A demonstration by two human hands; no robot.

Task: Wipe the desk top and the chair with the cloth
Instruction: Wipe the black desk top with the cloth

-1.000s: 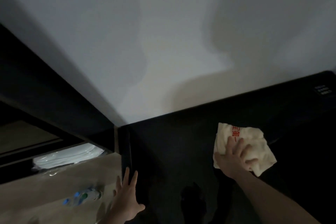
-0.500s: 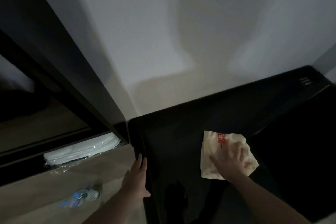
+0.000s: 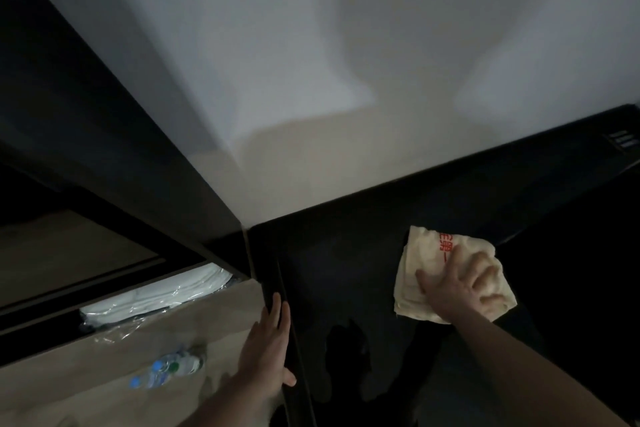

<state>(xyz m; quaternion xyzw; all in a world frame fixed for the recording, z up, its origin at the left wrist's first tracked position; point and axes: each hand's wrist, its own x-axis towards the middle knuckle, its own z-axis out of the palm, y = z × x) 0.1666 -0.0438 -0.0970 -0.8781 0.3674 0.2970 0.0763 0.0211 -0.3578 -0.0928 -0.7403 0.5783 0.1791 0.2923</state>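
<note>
Right hand (image 3: 460, 288): fingers spread flat, pressing cloth (image 3: 415, 263) onto desk (image 3: 339, 253).
Left hand (image 3: 266, 350): fingers straight, resting on the left edge.
Unwiped desk: leftward, toward back-left corner.

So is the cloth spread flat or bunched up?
Loosely folded and rumpled, not spread: the cloth shows creases and layered edges under the right hand on the desk top.

- A crumpled cream cloth with red printed characters (image 3: 415, 274) lies flat on the glossy black counter (image 3: 339, 274), near its back edge, partly covered by the right hand (image 3: 460, 284) pressing on it.
- The dark counter meets a pale wall; the left hand (image 3: 268, 347) rests along its left edge.
</note>
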